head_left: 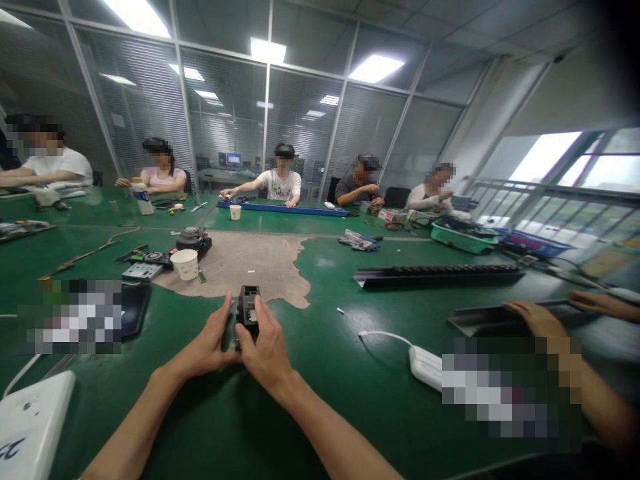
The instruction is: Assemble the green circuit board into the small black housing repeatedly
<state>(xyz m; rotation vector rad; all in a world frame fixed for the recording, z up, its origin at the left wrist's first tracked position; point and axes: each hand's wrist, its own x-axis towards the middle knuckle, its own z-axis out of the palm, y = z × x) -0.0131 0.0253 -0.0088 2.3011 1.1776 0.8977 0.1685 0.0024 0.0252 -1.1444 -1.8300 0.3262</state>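
Note:
A small black box-shaped device (249,294) with openings in its top stands on the green table in front of me. My right hand (270,347) is closed around its right and near sides, thumb toward me and fingers along the right. Beside it, on the left, is my left hand (213,343), its fingers stretched out and the thumb apart, close to the device's lower edge. Whether the left fingertips touch the device is hard to tell. The device's lower part is partly hidden by my right hand.
Beyond the device lies a brown sheet (250,260) with a paper cup (185,265) and disassembled parts (145,267). Black channel strips (435,277) lie to the right, near a white power strip (425,367). A co-worker's hand (537,317) rests on another strip. Several people sit across the table.

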